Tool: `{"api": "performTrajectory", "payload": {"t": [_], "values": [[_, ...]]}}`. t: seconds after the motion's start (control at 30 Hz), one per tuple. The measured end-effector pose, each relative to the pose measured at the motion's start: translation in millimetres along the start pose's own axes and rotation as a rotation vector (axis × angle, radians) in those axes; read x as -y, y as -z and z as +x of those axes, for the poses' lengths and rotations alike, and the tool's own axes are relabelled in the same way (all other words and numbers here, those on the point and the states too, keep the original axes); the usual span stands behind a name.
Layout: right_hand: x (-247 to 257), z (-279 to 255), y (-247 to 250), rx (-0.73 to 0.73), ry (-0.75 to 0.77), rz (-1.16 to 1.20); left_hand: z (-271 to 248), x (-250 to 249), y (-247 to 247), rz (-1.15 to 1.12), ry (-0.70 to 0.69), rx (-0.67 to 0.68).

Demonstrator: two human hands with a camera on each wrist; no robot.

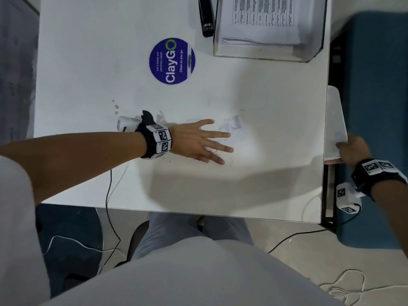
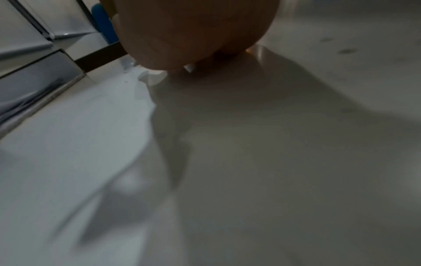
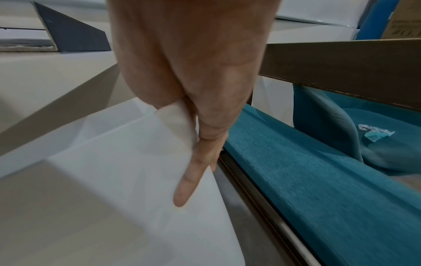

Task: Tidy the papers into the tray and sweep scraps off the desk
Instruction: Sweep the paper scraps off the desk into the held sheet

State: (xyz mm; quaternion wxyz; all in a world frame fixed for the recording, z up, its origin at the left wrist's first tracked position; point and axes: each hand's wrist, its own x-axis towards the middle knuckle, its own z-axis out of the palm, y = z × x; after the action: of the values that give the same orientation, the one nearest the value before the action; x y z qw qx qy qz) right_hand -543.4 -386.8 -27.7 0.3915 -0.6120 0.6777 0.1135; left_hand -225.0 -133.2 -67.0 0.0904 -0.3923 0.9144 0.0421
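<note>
The flat, spread left hand (image 1: 198, 140) is sweeping paper scraps (image 1: 231, 127) toward the sheet (image 1: 335, 120) the right hand (image 1: 353, 149) is pinching; keeping it tight under the desk (image 1: 88, 62) edge should help.

White paper scraps (image 1: 231, 129) lie crumpled and scattered mid-counter (image 1: 88, 62), a blank white sheet (image 1: 335, 122) juts past the counter's right edge, slightly curled, and the clear tray (image 1: 265, 56) at the far right corner holds a stack of printed papers (image 1: 262, 18).
</note>
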Motion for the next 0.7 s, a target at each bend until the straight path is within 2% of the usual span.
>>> {"api": "performTrajectory", "payload": {"t": [0.23, 0.37, 0.43, 0.5, 0.53, 0.6, 0.7], "values": [[-7.9, 14.5, -4.2, 0.022, -0.008, 0.077, 19.0, 18.1, 2.6, 0.033, 0.053, -0.008], [-23.2, 32.3, -6.4, -0.02, 0.037, 0.044, 26.0, 26.1, 5.6, -0.026, 0.21, 0.005], [-32.7, 43.5, -7.9, -0.028, 0.063, 0.028, 28.1, 31.0, 11.0, -0.03, 0.243, -0.019], [-16.1, 23.1, -6.1, -0.012, 0.052, 0.043, 24.9, 32.6, 23.3, -0.074, 0.284, -0.032], [-8.6, 13.9, -3.9, 0.001, 0.042, 0.043, 20.3, 31.0, 30.3, -0.127, 0.342, -0.04], [-4.8, 9.9, -1.3, 0.02, 0.035, 0.038, 7.7, 19.4, 39.9, -0.29, 0.565, -0.129], [-5.5, 10.7, 1.8, 0.021, 0.059, 0.065, -10.9, -25.7, 43.5, -0.613, 1.026, -0.465]]}}
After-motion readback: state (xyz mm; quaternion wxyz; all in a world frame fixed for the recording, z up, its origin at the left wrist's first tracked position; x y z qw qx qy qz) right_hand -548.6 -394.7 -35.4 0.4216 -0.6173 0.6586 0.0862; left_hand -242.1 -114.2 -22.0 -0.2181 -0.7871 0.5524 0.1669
